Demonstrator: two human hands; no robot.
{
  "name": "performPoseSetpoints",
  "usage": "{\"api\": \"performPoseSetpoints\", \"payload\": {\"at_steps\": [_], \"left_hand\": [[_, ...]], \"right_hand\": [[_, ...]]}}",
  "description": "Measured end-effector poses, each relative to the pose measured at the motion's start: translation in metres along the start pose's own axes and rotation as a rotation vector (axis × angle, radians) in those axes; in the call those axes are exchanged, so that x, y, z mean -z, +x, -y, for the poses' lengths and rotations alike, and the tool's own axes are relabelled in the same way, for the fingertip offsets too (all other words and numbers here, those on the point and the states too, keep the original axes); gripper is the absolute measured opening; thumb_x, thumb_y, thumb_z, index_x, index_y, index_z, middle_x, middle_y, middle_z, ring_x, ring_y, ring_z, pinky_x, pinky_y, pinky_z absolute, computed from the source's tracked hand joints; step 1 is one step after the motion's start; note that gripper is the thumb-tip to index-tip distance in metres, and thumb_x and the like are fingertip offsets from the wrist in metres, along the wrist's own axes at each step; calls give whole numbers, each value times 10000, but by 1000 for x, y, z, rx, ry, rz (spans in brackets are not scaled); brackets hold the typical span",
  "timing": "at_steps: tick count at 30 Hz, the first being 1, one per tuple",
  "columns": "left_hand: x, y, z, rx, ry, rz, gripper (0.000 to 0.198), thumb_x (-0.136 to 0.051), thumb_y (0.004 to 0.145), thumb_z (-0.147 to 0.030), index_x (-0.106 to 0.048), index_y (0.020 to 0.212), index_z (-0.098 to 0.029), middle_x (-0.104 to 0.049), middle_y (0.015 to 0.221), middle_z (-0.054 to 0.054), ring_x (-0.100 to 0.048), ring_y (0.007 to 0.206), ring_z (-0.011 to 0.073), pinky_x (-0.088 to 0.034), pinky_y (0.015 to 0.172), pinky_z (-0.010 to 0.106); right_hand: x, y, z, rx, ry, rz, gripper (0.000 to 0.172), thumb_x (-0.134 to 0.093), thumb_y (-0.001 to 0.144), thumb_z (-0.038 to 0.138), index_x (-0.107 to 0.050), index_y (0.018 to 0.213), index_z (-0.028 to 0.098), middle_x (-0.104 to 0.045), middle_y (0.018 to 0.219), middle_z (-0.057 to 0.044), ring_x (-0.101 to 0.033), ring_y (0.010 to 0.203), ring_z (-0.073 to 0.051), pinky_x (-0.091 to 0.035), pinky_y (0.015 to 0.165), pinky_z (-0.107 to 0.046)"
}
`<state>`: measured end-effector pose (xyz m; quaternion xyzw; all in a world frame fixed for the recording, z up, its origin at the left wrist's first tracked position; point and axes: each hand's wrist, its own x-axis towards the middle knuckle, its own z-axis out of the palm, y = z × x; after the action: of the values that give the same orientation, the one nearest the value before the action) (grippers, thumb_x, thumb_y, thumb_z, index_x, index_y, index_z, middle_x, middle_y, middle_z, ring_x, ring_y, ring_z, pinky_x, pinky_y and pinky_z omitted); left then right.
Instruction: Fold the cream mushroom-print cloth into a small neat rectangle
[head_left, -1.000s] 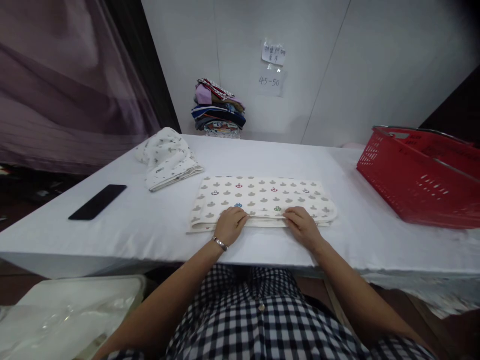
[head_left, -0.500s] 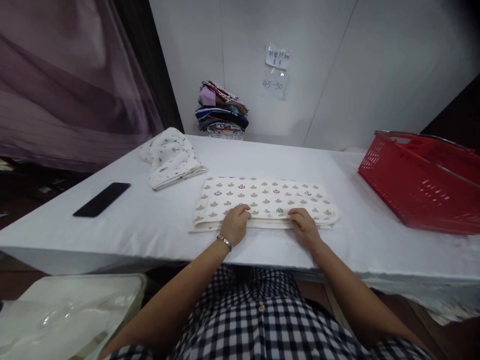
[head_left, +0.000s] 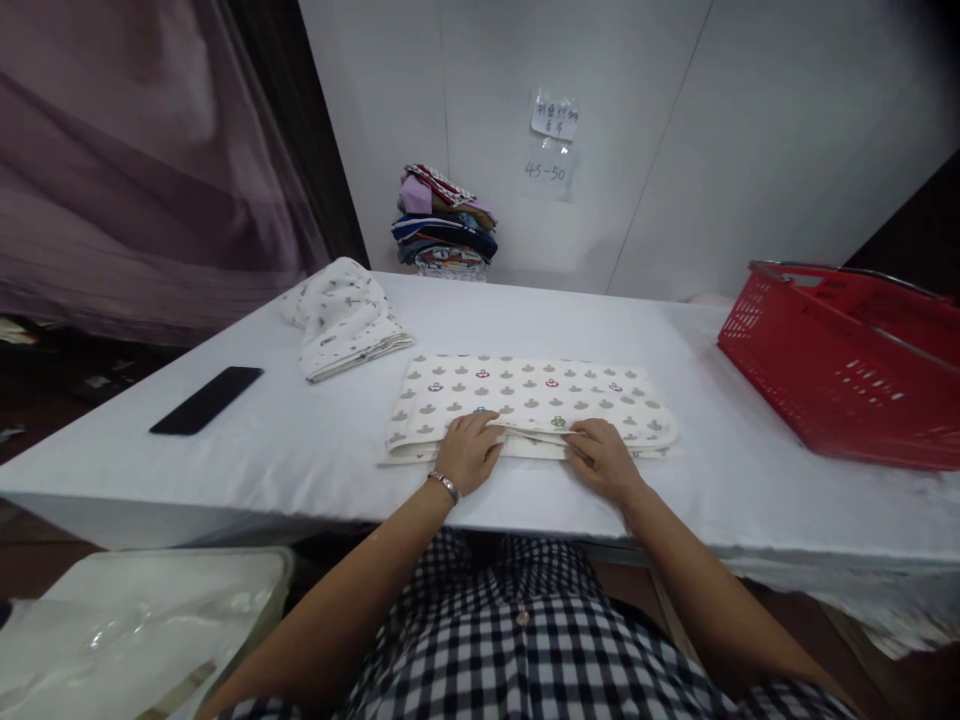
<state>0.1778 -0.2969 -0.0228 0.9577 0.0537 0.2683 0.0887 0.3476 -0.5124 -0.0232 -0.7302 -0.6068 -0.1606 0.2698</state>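
A cream cloth (head_left: 525,385) printed with grey, red, blue and green motifs lies folded in a wide strip near the table's front edge. My left hand (head_left: 469,450), with a bracelet at the wrist, grips the cloth's front edge left of its middle, fingers on top and thumb at the fold. My right hand (head_left: 600,458) pinches the same edge right of the middle. Between the hands the upper layer is slightly raised, and a gap shows between the layers.
A crumpled patterned white cloth (head_left: 345,315) and a black phone (head_left: 207,400) lie on the white table (head_left: 300,450) at the left. A stack of folded fabrics (head_left: 444,225) stands at the back wall. On the right sits a red basket (head_left: 847,365); a white container (head_left: 150,620) is at lower left.
My right hand has shifted slightly left along the cloth's edge. The front edge between my hands has lifted a little, and the gap between layers is wider.
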Motion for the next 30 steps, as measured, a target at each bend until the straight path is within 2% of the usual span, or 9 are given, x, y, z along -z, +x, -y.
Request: {"api": "performPoseSetpoints", "payload": {"at_steps": [4,9,15,19,26,30], "left_hand": [[-2,1,1,18,18,-4,228,-502,837,-240,-608,1037,-216,-572,1187,88,-508,1075,238,-412,893,417],[-3,2,0,33,47,9,151,-505,845,-256,-646,892,-225,-589,1157,70,-513,1065,240,-415,875,415],[2,-2,0,-52,37,-95,174,-465,869,-220,-633,911,-205,-600,1136,71,-503,1080,211,-397,897,392],[6,-6,0,-132,50,-71,154,-474,865,-209,-626,888,-201,-601,1136,63,-506,1070,206,-392,892,386],[9,-5,0,-201,37,-53,136,-487,854,-187,-619,882,-201,-655,969,26,-530,948,178,-386,876,366],[9,-4,0,-208,28,-6,137,-478,853,-183,-609,889,-200,-656,976,22,-525,956,174,-372,893,370]], "right_hand": [[-1,0,0,-14,-23,13,194,-509,850,241,-640,992,224,-597,1028,-93,-529,950,-243,-421,817,-416],[-5,-1,-3,-21,-47,6,205,-473,881,222,-636,1005,214,-601,1026,-100,-524,958,-245,-422,811,-411],[-1,-4,-2,29,-25,-50,203,-461,893,204,-610,1030,207,-602,1020,-102,-530,941,-226,-426,796,-390],[2,-6,0,80,-40,-66,169,-481,882,187,-610,993,187,-607,988,-109,-532,922,-223,-428,779,-386],[1,-9,0,129,-51,-103,190,-485,876,147,-600,1019,197,-618,984,-107,-550,921,-215,-443,765,-373],[2,-9,0,133,-47,-67,180,-480,877,151,-604,1000,195,-622,986,-109,-554,926,-214,-448,769,-374]]}}
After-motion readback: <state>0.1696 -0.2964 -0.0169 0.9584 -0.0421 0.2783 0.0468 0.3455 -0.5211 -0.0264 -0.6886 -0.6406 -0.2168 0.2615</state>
